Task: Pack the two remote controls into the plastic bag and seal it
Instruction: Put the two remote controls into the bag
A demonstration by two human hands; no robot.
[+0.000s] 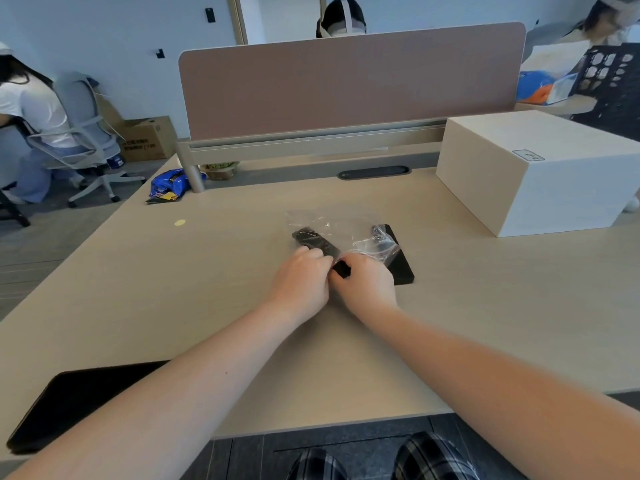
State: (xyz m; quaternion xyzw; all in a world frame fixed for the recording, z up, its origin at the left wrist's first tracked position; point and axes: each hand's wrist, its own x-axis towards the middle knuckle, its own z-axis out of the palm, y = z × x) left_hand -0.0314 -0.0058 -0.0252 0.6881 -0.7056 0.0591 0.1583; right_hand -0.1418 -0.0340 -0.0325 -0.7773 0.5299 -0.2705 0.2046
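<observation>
A clear plastic bag (346,225) lies crumpled in the middle of the desk. A black remote control (317,242) lies slanted, its far end under or inside the bag film. My left hand (301,278) pinches the bag's near edge beside the remote. My right hand (365,282) grips the remote's near end (343,270) at the bag's opening. A second flat black item (403,268), likely the other remote, lies just right of my hands, partly under the bag. My fingers hide the bag's opening.
A large pale box (540,174) stands at the right. A black tablet-like slab (69,407) lies at the near left edge. A blue snack bag (169,185) sits by the brown divider (346,84). People sit at the left and behind the divider.
</observation>
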